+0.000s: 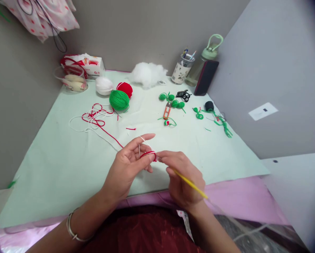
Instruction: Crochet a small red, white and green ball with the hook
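My left hand (129,165) is raised over the pale green table (54,165), fingers partly curled, with red yarn (148,153) looped round them and a white strand over the forefinger. The red strand trails back left to a loose tangle (95,116). My right hand (182,177) is closed on a yellow crochet hook (190,182), its tip at the red loop by the left fingers. Balls of green yarn (119,99), red yarn (125,88) and white yarn (104,85) sit further back.
Orange snips (167,110), small green crocheted pieces (173,100), a black spool (209,105) and green scraps (222,124) lie right of centre. White stuffing (148,74), a pen cup (182,68), a bottle (204,59), a tissue box (90,65) and a clear bowl (71,80) line the back.
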`<state>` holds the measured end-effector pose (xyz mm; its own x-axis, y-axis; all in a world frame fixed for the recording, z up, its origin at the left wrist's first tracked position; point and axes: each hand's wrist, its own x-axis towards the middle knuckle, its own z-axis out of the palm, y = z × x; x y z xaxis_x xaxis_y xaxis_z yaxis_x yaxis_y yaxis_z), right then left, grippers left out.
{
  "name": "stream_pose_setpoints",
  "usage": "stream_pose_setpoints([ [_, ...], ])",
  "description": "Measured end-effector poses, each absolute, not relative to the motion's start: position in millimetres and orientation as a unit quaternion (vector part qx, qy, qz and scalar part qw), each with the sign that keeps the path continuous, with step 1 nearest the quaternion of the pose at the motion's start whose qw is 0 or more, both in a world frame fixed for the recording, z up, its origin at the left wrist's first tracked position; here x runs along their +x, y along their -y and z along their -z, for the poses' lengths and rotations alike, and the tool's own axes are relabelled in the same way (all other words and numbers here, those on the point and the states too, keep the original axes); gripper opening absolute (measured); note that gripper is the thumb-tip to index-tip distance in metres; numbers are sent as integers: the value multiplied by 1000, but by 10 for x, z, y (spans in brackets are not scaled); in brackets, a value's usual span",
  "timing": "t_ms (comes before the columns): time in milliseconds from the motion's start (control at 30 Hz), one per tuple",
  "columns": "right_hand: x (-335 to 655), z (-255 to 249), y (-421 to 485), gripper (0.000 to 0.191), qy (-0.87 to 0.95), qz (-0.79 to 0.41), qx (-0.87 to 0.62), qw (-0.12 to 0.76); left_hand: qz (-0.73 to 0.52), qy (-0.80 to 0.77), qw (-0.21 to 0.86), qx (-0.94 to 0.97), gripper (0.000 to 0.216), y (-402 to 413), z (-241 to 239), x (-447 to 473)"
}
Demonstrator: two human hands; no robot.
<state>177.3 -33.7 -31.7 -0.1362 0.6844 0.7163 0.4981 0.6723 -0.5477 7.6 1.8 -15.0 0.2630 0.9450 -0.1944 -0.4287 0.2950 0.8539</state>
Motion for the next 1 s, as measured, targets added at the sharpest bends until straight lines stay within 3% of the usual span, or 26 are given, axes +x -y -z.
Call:
stream_pose_setpoints([
  [233, 1744, 342, 364, 46, 792, 65, -422, 436, -428, -346, 793, 260, 54, -30, 117, 85],
  [300, 1736, 320, 358, 38, 760, 10, -429, 489, -402, -331, 824, 224, 49, -51, 115, 54],
  [433, 1711, 285, 298, 25, 592, -241, -429, 638, -414, -339, 813, 230, 37, -73, 95, 23],
  [533, 1672, 280, 240, 20, 532, -353, -401, 657, -429, -347, 788, 273, 35, -50, 82, 52],
  [667, 1612, 303, 238, 23, 562, -311, -418, 643, -452, -361, 754, 312, 42, -9, 100, 116],
  [867, 1635, 372, 320, 34, 683, -96, -459, 559, -421, -336, 810, 233, 41, -41, 149, 128],
  [1000, 1688, 348, 268, 21, 551, -256, -464, 645, -407, -336, 824, 205, 32, -92, 141, 80],
])
